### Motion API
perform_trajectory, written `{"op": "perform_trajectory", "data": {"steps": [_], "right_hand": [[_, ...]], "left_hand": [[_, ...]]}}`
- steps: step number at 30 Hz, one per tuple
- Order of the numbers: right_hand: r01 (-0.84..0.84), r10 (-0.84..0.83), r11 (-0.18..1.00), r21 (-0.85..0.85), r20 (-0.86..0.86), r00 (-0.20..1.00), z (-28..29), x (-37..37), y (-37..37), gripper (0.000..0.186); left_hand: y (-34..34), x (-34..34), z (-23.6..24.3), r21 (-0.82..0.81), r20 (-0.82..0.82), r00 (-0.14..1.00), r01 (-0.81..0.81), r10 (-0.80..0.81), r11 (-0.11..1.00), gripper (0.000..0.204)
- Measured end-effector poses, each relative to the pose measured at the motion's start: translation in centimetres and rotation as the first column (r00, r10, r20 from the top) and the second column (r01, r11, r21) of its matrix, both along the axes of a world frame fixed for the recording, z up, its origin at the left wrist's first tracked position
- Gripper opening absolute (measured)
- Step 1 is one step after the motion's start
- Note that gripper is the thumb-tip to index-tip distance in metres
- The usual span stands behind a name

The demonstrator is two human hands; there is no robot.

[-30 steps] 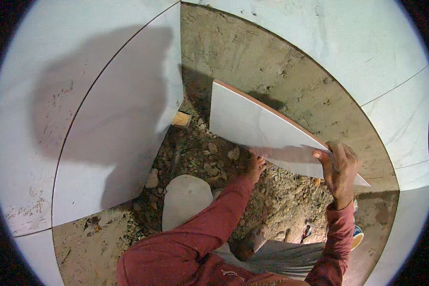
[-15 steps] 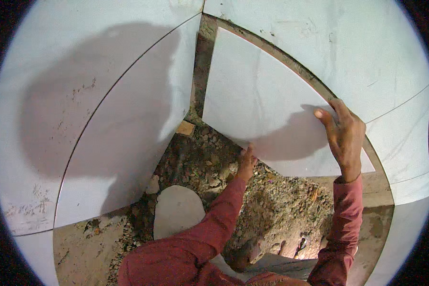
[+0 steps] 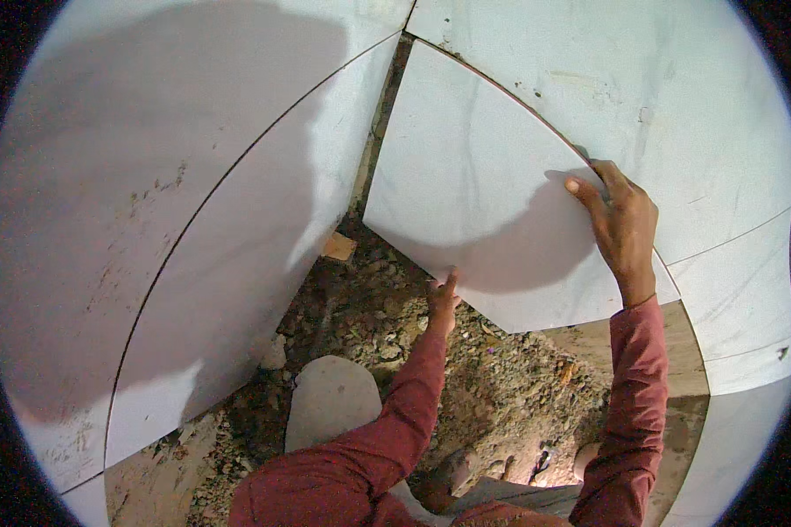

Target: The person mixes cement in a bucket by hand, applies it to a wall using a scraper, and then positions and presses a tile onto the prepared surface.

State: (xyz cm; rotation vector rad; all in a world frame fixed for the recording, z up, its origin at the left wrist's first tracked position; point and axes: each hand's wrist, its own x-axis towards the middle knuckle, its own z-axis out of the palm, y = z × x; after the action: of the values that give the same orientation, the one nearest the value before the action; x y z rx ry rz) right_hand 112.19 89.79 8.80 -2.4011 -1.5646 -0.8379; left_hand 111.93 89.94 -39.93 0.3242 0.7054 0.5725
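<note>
White laid tiles (image 3: pixel 149 176) surround a bare patch of rubble (image 3: pixel 369 325), rough with stones and dirt. Over that patch sits a loose tile (image 3: pixel 475 184), smooth, white, flat. Its far edges nearly meet the laid tiles. The left hand (image 3: pixel 442 299) props its near edge from below; the right hand (image 3: pixel 622 220) grips its right edge, fingers curled over.

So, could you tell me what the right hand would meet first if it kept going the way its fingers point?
The right hand grips the loose white tile at its far edge, fingers pointing up-left. Straight on, it would probably first meet the laid white tile just past the joint, though depth is unclear.
</note>
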Motion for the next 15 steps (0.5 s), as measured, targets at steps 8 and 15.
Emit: {"op": "perform_trajectory", "data": {"steps": [8, 15], "right_hand": [[-0.05, 0.031, 0.991, 0.128, 0.143, 0.989, -1.6, -0.3, 1.7, 0.037], [-0.005, -0.048, 0.99, 0.139, 0.375, 0.926, -3.0, -1.0, 0.9, 0.04]], "left_hand": [[0.8, 0.1, 1.6, -0.048, -0.069, 0.993, -0.104, 0.101, 0.993, 0.096], [2.3, 0.9, 0.2, 0.0, -0.031, 0.99, -0.139, 0.139, 0.99, 0.074]]}}
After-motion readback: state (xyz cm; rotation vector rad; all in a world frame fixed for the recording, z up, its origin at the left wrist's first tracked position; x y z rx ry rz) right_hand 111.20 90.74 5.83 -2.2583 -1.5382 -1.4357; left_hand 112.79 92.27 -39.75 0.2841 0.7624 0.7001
